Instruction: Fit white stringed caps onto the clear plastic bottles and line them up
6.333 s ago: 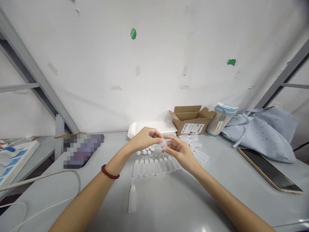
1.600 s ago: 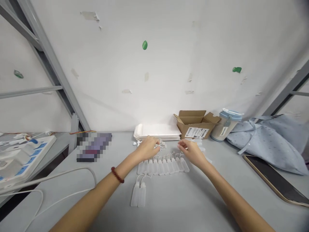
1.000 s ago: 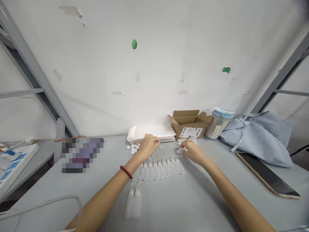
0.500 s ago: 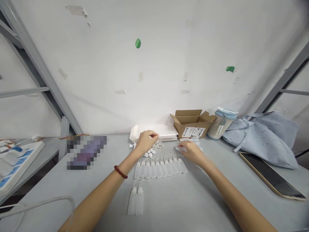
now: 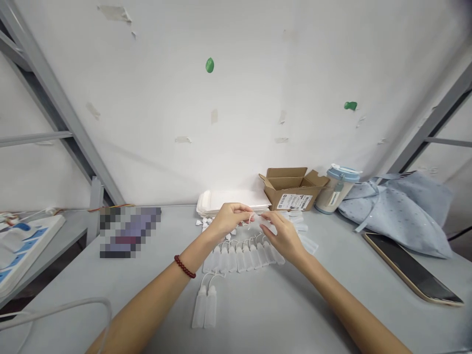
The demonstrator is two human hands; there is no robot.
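Observation:
My left hand [image 5: 228, 220] is raised over the table with its fingers pinched on a small white cap with a thin tether [image 5: 251, 217]. My right hand [image 5: 282, 236] meets it from the right, fingers closed round a small translucent squeeze bottle [image 5: 270, 227]. Under both hands lies a row of several small translucent bottles [image 5: 241, 256] with tethered caps. Two more bottles [image 5: 205, 306] lie side by side nearer to me. Loose white caps [image 5: 204, 223] are scattered behind my left hand, and more uncapped bottles [image 5: 300, 227] lie behind my right hand.
At the back stand a stack of white trays [image 5: 236, 201], an open cardboard box [image 5: 291, 189], and a lidded cup [image 5: 337, 189]. A blue cloth bag [image 5: 400, 206] and a tablet [image 5: 411, 270] lie right. A power strip [image 5: 22, 243] and white cable [image 5: 55, 312] lie left.
Both hands have lifted from the table and come together at the middle, my left hand bringing a cap and my right hand a bottle from the pile at the right.

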